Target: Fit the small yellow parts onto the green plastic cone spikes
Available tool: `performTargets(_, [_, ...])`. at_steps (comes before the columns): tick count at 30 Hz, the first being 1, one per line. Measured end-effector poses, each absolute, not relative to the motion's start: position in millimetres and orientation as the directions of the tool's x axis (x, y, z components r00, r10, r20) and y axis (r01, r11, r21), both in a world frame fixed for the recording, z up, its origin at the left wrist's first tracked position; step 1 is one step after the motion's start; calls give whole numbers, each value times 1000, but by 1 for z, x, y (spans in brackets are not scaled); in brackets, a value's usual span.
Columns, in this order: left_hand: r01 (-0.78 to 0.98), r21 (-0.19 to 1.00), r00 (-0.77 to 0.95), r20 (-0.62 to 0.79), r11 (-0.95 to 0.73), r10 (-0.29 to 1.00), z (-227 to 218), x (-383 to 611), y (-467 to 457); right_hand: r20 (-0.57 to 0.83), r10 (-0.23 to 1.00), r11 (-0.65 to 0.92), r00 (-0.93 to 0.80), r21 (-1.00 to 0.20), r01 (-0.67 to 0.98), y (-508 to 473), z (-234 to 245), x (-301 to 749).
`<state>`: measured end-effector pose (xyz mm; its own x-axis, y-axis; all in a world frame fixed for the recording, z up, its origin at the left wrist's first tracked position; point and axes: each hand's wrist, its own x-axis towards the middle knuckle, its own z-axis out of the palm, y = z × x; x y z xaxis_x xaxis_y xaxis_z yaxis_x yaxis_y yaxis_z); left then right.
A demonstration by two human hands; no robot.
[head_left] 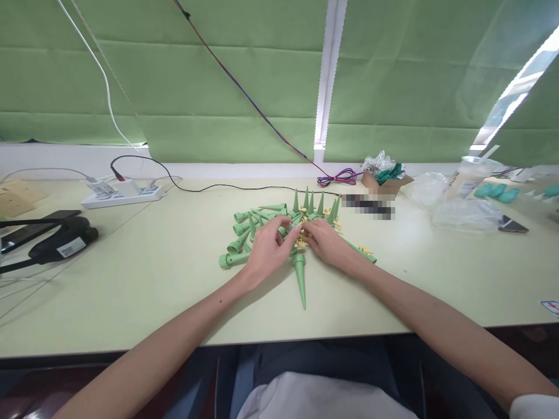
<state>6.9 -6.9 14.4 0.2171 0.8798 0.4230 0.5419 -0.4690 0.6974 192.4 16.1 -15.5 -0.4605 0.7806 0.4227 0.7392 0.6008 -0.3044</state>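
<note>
My left hand (pixel 271 244) and my right hand (pixel 324 240) meet over a pile on the table, fingers bent and fingertips close together. Between them lie small yellow plastic pieces (pixel 301 241); whether either hand pinches one is too small to make out. Hollow green plastic spikes (pixel 238 243) with round collars lie to the left, under and beside my left hand. Several more green spikes (pixel 311 203) stand point up behind my hands. One green spike (pixel 300 279) lies in front, its tip towards me. Another lies by my right wrist with yellow pieces along it.
A white power strip (pixel 124 198) and a black strapped device (pixel 61 241) are at the left. A cardboard box (pixel 386 185) with plastic wrap stands at the back. Farther right are a drink cup (pixel 467 177), plastic bags (pixel 465 214) and teal objects (pixel 498 192).
</note>
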Motion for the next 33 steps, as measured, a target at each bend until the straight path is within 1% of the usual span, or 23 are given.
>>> performTargets(5, [517,703,222,441,-488,870,15,7,-7,415,770,616,-485,-282,735,19,-19,191])
performTargets(12, [524,708,227,420,-473,879,15,7,-8,419,775,602,-473,-264,753,18,-21,191])
performTargets(20, [536,693,231,429,-482,873,14,6,-7,451,770,603,-452,-281,747,17,-24,194])
performTargets(28, [534,689,238,433,-490,869,12,7,-6,477,774,589,-417,-299,751,12,-16,200])
performTargets(33, [547,684,239,425,-482,873,13,7,-6,450,782,573,-431,-250,780,10,-14,194])
